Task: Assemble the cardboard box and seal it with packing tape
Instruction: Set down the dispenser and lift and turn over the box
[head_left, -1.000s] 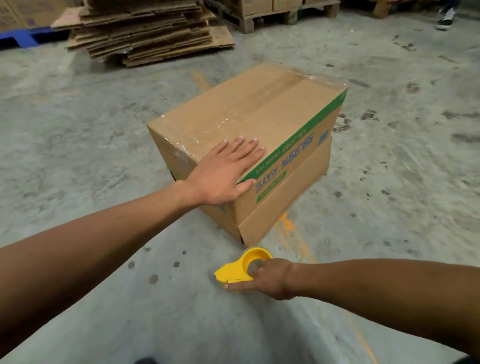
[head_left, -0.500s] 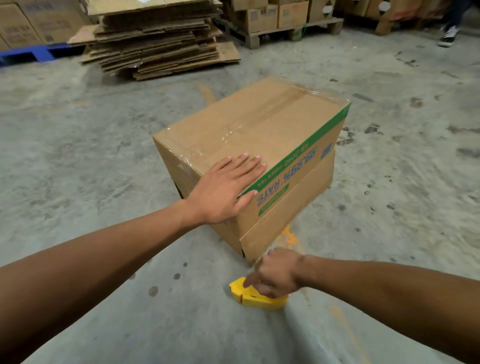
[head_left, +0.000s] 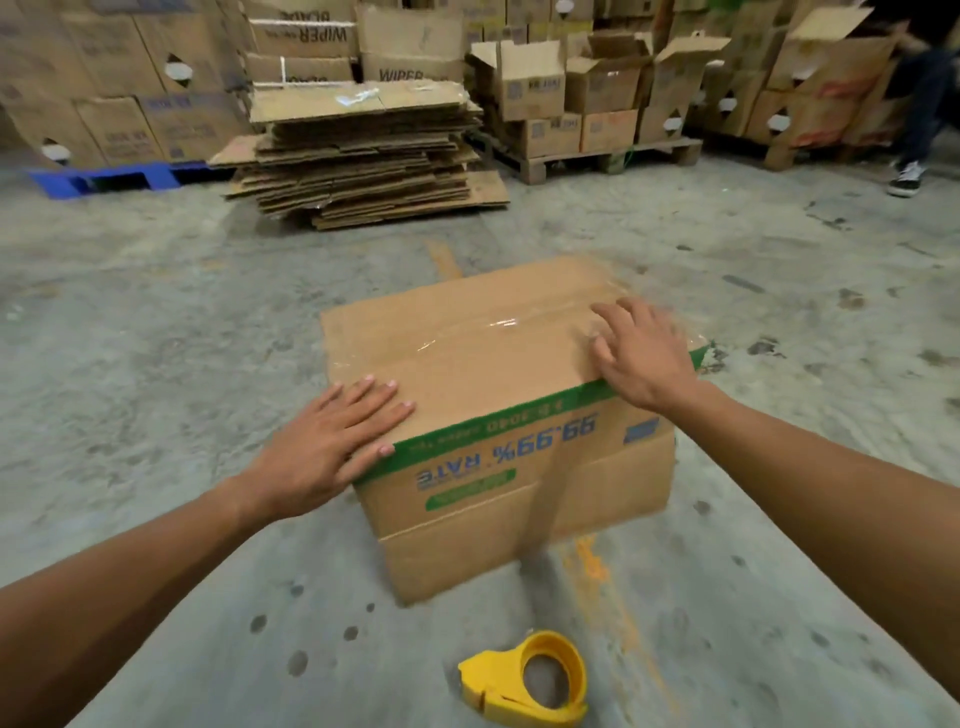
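The cardboard box (head_left: 498, 415) sits on the concrete floor (head_left: 156, 364) at centre frame, flaps closed, with clear packing tape (head_left: 467, 332) along its top seam. The left hand (head_left: 332, 441) lies flat, fingers spread, on the box's near corner at 9 o'clock; the right hand (head_left: 644, 353) rests flat with fingers splayed on the top at 3 o'clock, gripping nothing. A yellow tape dispenser (head_left: 524, 680) lies on the floor at 6 o'clock, apart from both hands. A stack of flattened cardboard (head_left: 363, 161) lies at 12 o'clock
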